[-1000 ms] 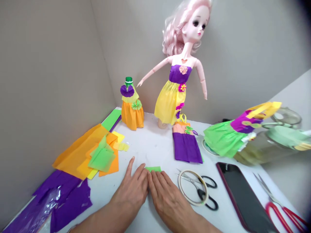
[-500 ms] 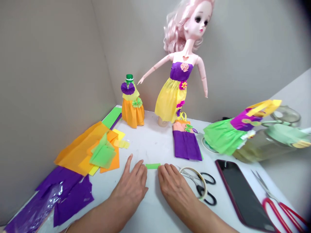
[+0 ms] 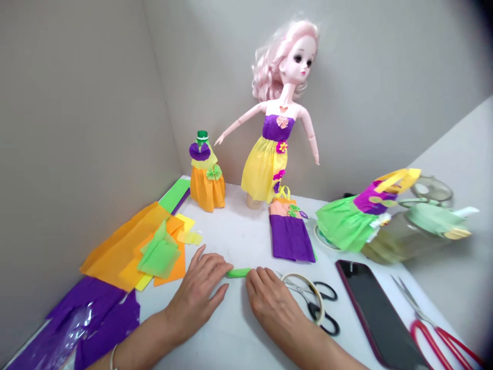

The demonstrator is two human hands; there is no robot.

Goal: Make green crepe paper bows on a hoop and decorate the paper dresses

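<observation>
A narrow strip of green crepe paper (image 3: 238,273) lies on the white table between my hands. At its left end are the fingertips of my left hand (image 3: 203,283), whose fingers are stretched out with the thumb apart. My right hand (image 3: 270,295) has its fingers curled down over the right end, and its fingertips are hidden. Just right of that hand, a roll of tape (image 3: 320,303) lies over black-handled scissors (image 3: 331,292). Left of my left hand are layered sheets of green paper (image 3: 158,256) and orange paper (image 3: 111,246).
Behind stand a doll (image 3: 281,128) in a purple and yellow dress and a green bottle (image 3: 202,136) in an orange paper dress. A purple paper dress (image 3: 291,239) lies before the doll. To the right are a phone (image 3: 379,313), red-handled scissors (image 3: 435,329) and a plastic jar (image 3: 408,236).
My left hand has turned, and its thumb has come away from the fingers. The green strip now slants slightly and looks narrower. The whole view has shifted a little.
</observation>
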